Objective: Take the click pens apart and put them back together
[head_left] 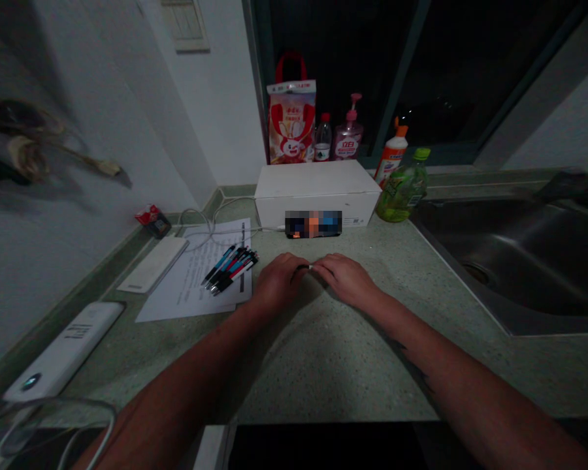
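Note:
My left hand (277, 282) and my right hand (345, 277) rest close together on the green speckled counter (323, 352), fingers curled. Between their fingertips they pinch a small thin item (308, 267), dark with a white end; it is too small to name. A bundle of several pens (230, 267) lies just left of my left hand on sheets of paper (191, 287). Directly behind the hands a phone (313, 224) leans against a white box (316, 186).
A steel sink (514, 261) fills the right side. Bottles (402, 186) and a red-and-white bag (291, 124) stand by the dark window. A white flat device (153, 263), a power bank (63, 352) with cables and a small red pack (151, 219) sit along the left wall.

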`<state>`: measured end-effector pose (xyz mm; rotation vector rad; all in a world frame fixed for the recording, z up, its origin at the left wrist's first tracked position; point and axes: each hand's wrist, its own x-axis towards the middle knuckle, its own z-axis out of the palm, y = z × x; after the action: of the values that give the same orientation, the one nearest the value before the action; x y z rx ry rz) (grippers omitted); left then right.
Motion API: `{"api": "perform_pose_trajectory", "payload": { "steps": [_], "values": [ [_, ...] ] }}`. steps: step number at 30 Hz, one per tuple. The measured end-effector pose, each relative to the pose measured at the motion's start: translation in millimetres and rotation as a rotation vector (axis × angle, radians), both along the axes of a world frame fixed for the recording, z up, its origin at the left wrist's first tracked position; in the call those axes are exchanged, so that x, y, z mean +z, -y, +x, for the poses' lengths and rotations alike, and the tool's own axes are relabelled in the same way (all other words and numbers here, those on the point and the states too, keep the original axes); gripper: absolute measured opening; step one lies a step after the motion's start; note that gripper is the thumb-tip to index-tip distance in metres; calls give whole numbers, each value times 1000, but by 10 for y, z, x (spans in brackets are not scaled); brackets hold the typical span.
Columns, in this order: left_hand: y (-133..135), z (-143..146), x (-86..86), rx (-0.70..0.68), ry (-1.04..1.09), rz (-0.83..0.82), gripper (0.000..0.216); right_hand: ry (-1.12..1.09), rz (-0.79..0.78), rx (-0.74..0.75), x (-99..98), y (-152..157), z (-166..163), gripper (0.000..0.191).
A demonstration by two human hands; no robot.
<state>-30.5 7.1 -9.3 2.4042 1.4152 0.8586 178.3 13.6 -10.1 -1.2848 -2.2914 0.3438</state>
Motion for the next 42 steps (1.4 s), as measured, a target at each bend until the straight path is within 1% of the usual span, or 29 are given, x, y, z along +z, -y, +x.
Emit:
{"api": "perform_pose_trajectory", "payload": {
  "steps": [2,5,10,14,18,22,26,28,32,36,40,42],
  "values": [
    [6,3,14,2,-7,-3,17,-14,21,-3,-2,0,2,20],
    [11,0,24,-1,-7,8,16,-54,61,-39,-6,-1,4,12],
    [6,-13,19,12,10,13,18,-31,38,-17,-12,-16,20,14],
    [-1,-5,7,4,-22,-19,17,-9,104,0,13,-12,43,9],
    [-7,12,0,-26,-51,-37,19,17,162,16,60,9,51,8],
    [-18,-1,13,55,-54,-28,18,26,140,-35,47,-9,66,13],
    [-31,-28,49,158,-15,-52,17,-39,46,-152,-19,-57,78,23],
    [-31,-34,68,201,1,-68,17,-61,15,-189,-41,-76,79,24],
    [-23,-29,82,240,11,-77,16,-51,37,-180,-42,-92,95,22],
    [-16,-18,63,264,34,-92,13,-62,65,-191,-48,-109,134,26],
    [-21,-15,75,336,83,-116,10,-110,49,-246,-79,-139,172,29],
    [-20,-14,104,377,109,-125,10,-94,46,-247,-79,-141,177,28]
  ]
}}
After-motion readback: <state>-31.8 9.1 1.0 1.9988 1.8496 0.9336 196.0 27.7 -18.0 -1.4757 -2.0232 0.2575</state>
